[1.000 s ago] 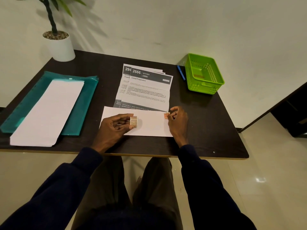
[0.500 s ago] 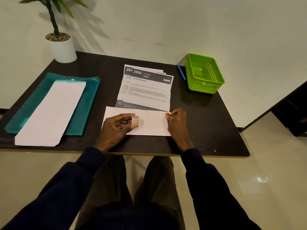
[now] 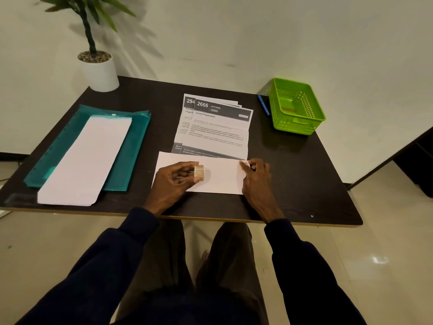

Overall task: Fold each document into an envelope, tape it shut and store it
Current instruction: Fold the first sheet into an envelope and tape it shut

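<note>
A white envelope [image 3: 222, 177] lies flat at the table's front middle. My left hand [image 3: 174, 181] rests on its left half and pinches a small tape roll [image 3: 199, 172] between thumb and fingers. At the envelope's right end my right hand [image 3: 256, 177] presses a fingertip down on the top right corner, where a bit of tape shows. Printed documents [image 3: 218, 127] lie fanned just behind the envelope, the top one headed 2666. A stack of blank envelopes [image 3: 86, 158] sits on a teal plastic folder [image 3: 131, 151] at the left.
A green plastic basket [image 3: 295, 106] stands at the back right, with a blue pen [image 3: 263, 104] beside it. A potted plant [image 3: 99, 69] in a white pot occupies the back left corner. The dark table [image 3: 304, 179] ends close to my lap.
My right hand has brought the tape end down from above the envelope's right edge onto its top right corner. The left hand kept holding the tape roll in place.
</note>
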